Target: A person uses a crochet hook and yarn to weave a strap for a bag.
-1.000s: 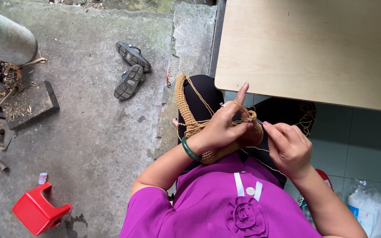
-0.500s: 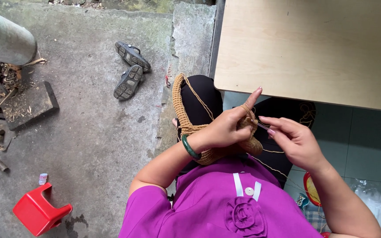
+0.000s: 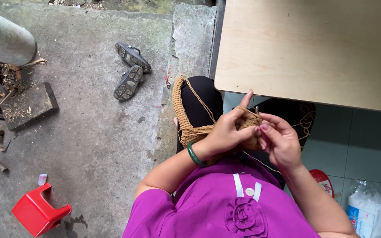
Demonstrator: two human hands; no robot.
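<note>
A tan crocheted piece (image 3: 186,121) with a long curved strap lies over my lap. My left hand (image 3: 228,131), with a green bangle at the wrist, grips the bunched part of the piece, index finger raised. Touching it from the right, my right hand (image 3: 281,142) pinches a thin metal crochet hook (image 3: 257,109), whose tip pokes up between the two hands. A tan yarn strand (image 3: 199,99) runs from the strap to the work. I wear a purple top and dark trousers.
A pale wooden tabletop (image 3: 309,48) fills the upper right, its edge just beyond my hands. A pair of dark sandals (image 3: 128,70) lies on the concrete floor. A red plastic stool (image 3: 38,211) stands lower left, a metal cylinder (image 3: 3,39) and wood scraps upper left, a plastic bag (image 3: 367,211) lower right.
My right hand has moved up to meet the left at the crocheted piece. The left index finger stays raised and the work has shifted slightly right.
</note>
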